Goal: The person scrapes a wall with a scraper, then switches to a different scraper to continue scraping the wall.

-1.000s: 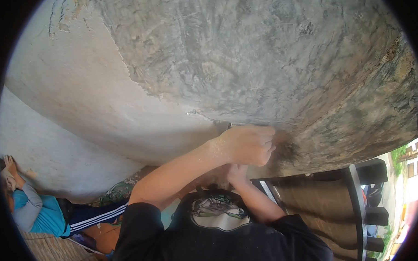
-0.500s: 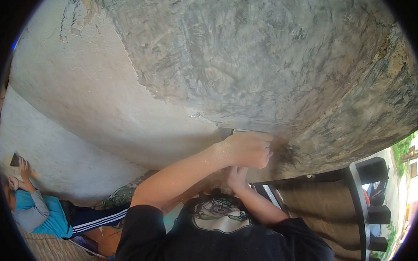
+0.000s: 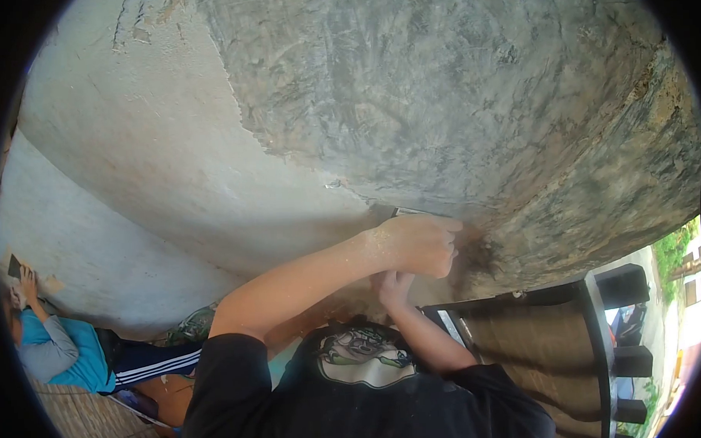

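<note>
My left hand (image 3: 422, 246) is a fist against the lower edge of the grey, rough-plastered surface (image 3: 408, 101). Past its knuckles shows the thin, straight edge of a flat tool (image 3: 400, 212), mostly hidden by the hand. Just below, my right hand (image 3: 391, 288) has its fingers curled up close to the left one; what they hold, if anything, is hidden. Pale dust speckles my left wrist. Smoother, lighter plaster (image 3: 171, 156) meets the rough grey coat along a ragged line left of my hands.
At the far left a person in a blue and grey top (image 3: 69, 348) holds a dark flat tool (image 3: 14, 266) to the pale wall. Dark beams (image 3: 633, 361) and a brown panel (image 3: 533, 352) stand at lower right, with greenery (image 3: 672, 254) beyond.
The plaster's ragged line now sits slightly further right in view, and the other person slightly further left. My left hand remains at the surface, a little higher in view; my right has shifted slightly left.
</note>
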### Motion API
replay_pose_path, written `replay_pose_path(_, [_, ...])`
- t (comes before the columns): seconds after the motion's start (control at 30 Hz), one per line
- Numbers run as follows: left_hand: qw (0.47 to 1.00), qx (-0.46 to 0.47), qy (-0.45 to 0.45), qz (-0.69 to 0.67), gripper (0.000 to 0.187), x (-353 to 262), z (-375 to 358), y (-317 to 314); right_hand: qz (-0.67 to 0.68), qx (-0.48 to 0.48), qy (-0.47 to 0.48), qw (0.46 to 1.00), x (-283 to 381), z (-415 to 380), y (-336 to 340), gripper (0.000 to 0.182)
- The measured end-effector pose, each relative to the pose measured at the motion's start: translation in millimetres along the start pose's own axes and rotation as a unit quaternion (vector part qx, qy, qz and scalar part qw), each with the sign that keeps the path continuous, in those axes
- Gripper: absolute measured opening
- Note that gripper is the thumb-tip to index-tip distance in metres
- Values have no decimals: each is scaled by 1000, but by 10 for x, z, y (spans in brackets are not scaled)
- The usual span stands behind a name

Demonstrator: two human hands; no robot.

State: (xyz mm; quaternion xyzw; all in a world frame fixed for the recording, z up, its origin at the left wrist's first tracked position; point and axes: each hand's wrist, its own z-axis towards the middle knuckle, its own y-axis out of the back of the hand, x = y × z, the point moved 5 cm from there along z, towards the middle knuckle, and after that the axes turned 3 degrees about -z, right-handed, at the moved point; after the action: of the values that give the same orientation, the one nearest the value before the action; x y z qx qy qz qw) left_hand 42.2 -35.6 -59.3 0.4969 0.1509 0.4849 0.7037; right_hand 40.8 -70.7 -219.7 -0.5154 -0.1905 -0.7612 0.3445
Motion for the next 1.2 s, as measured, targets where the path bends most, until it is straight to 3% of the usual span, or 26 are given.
replay_pose_path(0.03, [1000,1,-3,3,21,3,18,38,21,62,-84,994,-39,5,-12,29])
replay_pose_path(0.17, [1000,3,-9,16,23,8,8,18,113,55,-75,989,63,6,-65,31])
replay_pose_path(0.27, [1000,-10,-17,20,23,1,-6,-29,-6,-12,9,1000,95,19,-42,35])
replay_pose_path(0.33, [1000,-6,-20,17,23,22,17,10,65,-4,-29,997,109,52,-45,37])
replay_pose_path(0.47, [999,-38,-1,17,22,26,-2,67,19,51,-85,995,-31,-40,25,36])
replay_pose_path(0.67, [1000,-2,-13,20,22,96,82,161,51,-12,7,999,-82,40,-19,32])
replay_pose_path(0.73, [1000,-6,2,6,22,19,54,105,42,42,-89,994,-238,-65,25,31])
replay_pose_path(0.77, [999,-28,5,19,22,-6,-1,4,41,42,-90,994,-260,-113,37,31])
replay_pose_path(0.83, [998,-48,0,40,22,45,6,44,-48,-8,52,997,-13,-20,0,32])
replay_pose_path(0.87, [999,-28,-9,32,23,56,10,37,-45,-9,56,997,-11,3,-8,32])
replay_pose_path(0.93, [1000,-11,-13,20,23,40,33,54,58,42,-122,990,-136,-31,-2,33])
replay_pose_path(0.97, [1000,-13,-13,24,23,34,29,59,56,42,-127,989,-130,-48,-44,33])
replay_pose_path(1.03, [1000,-13,-14,25,24,-3,11,28,-3,-92,28,995,156,11,-123,27])
replay_pose_path(1.2, [1000,6,-8,2,25,45,60,59,7,-31,3,1000,354,173,-70,29])
